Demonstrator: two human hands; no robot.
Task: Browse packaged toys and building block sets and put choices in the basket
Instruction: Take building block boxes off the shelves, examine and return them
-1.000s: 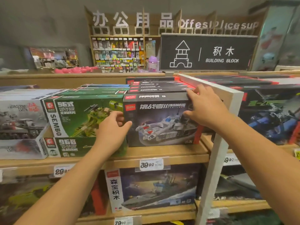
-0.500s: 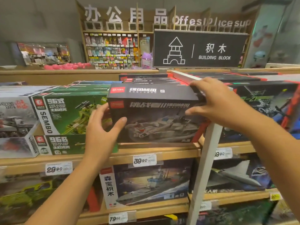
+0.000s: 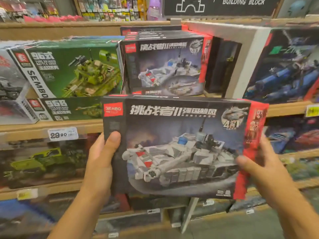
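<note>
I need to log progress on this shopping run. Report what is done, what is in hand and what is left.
Done: one grey tank block set is off the shelf; an identical box stands in its row on the shelf. In hand: the left hand and right hand grip the set's side edges, front facing the camera. Left: putting it in the basket, which is not in view, and browsing further.

Tiered light wooden shelf [image 3: 51,125] with white price tag [image 3: 63,134], green tank set boxes [image 3: 72,68] stacked beside dark grey tank set boxes [image 3: 164,66], blue-printed dark box [image 3: 284,69] at right
</note>
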